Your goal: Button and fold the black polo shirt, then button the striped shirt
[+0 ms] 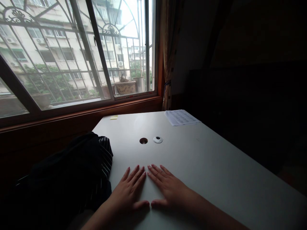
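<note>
Head view: left hand (126, 192) and right hand (171, 190) lie flat, fingers (138, 174) apart; the paper (182, 118) is illegible.

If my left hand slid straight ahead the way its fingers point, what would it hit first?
Probably your right hand: the left hand slants inward across the table, with only a narrow gap between them.

No text was legible. Paper sheets (182, 117) at the far edge of the worktop (216, 166) carried rows of dark marks, too small and blurred to read. Reddish marks on the window frame's bottom strip (134, 95) were unreadable too, possibly not lettering.
</note>
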### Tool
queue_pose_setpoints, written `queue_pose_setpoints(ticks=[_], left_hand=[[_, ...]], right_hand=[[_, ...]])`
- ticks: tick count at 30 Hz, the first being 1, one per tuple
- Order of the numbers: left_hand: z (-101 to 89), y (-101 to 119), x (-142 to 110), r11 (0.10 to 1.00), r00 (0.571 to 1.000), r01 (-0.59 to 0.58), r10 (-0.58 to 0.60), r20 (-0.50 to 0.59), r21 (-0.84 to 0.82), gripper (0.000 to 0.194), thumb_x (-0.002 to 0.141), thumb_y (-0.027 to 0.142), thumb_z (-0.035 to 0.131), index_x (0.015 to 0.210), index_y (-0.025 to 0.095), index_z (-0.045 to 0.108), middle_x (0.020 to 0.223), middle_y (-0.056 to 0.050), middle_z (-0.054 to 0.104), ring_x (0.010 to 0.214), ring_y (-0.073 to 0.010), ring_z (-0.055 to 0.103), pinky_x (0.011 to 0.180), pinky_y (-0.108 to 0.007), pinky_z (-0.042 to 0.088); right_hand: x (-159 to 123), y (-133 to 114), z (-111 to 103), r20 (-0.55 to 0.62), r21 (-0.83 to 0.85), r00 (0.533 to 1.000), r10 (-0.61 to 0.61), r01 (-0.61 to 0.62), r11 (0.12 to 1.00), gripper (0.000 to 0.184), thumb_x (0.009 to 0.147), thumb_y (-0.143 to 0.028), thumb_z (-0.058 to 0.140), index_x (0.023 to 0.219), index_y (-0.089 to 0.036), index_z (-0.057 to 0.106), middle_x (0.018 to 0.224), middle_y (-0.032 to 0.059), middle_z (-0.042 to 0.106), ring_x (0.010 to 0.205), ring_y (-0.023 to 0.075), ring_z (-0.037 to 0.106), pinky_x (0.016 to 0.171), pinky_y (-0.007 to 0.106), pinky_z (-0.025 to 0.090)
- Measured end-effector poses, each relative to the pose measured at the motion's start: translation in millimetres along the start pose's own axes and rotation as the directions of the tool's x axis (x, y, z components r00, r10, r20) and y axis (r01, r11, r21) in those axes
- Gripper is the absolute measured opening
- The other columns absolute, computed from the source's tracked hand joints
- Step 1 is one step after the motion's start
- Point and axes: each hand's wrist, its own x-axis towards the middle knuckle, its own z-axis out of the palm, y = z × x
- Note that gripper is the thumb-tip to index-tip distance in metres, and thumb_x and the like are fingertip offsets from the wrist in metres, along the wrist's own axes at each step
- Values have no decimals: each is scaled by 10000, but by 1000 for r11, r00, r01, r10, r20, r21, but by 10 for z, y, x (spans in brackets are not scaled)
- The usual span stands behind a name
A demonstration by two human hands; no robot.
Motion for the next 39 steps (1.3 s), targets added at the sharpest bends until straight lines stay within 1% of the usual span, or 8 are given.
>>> queue_pose_setpoints(ticks=[3, 9, 15, 20, 24, 29, 39], left_hand=[[-2, 4, -2, 1000, 1000, 4, -4, 10, -1, 912, 901, 745, 345, 1572, 247, -20, 1628, -74, 63, 1498, -367, 104, 1192, -632, 145], [6, -3, -3, 1000, 1000, 0, 0, -2, 0, 913, 901, 738, 362, 1572, 250, -19, 1629, -72, 73, 1497, -367, 115, 1194, -624, 152], [47, -24, -2, 1000, 998, -20, 20, -51, 15, 934, 896, 728, 399, 1569, 247, -34, 1628, -74, 106, 1493, -369, 147, 1195, -610, 169], [89, -46, -6, 999, 998, -24, 25, -58, 27, 930, 897, 737, 374, 1569, 248, -44, 1631, -72, 103, 1493, -370, 147, 1194, -610, 168], [87, -44, -7, 999, 997, -27, 28, -73, 21, 935, 895, 734, 388, 1571, 247, -36, 1630, -74, 113, 1490, -373, 158, 1193, -613, 172], [81, -40, -5, 1000, 998, -21, 22, -54, 20, 937, 894, 738, 384, 1572, 239, -28, 1630, -79, 106, 1492, -373, 146, 1192, -619, 164], [51, -26, -7, 1000, 999, -16, 16, -40, 5, 920, 898, 738, 372, 1575, 250, -16, 1632, -74, 102, 1493, -374, 142, 1196, -614, 152]], right_hand=[[-2, -5, -7, -4, 0, 1000, 0, 0, 1000, 971, 853, -762, 450, 1574, -249, 48, 1638, 80, 43, 1510, 326, 66, 1226, 535, 27], [-2, 3, 6, -13, -6, 1000, -6, 6, 1000, 970, 854, -757, 458, 1574, -252, 48, 1638, 80, 44, 1509, 327, 73, 1225, 534, 29], [-9, 3, 7, -31, -13, 999, -13, 12, 1000, 962, 856, -740, 478, 1573, -252, 62, 1638, 86, 69, 1507, 327, 97, 1226, 527, 41], [-13, -7, -2, -19, -3, 1000, 1, -1, 1000, 970, 849, -746, 482, 1572, -254, 63, 1638, 84, 61, 1507, 328, 94, 1226, 526, 45], [-12, -12, -6, -8, -4, 1000, 10, -10, 1000, 971, 849, -766, 452, 1573, -257, 54, 1639, 72, 43, 1510, 321, 73, 1227, 528, 42], [-7, -19, -13, 11, -11, 1000, 13, -13, 1000, 971, 850, -783, 417, 1574, -252, 45, 1638, 68, 26, 1513, 310, 51, 1227, 528, 30], [-8, -19, -15, -3, 6, 1000, 5, -5, 1000, 968, 851, -761, 454, 1573, -257, 54, 1639, 77, 45, 1510, 321, 70, 1227, 533, 38]])
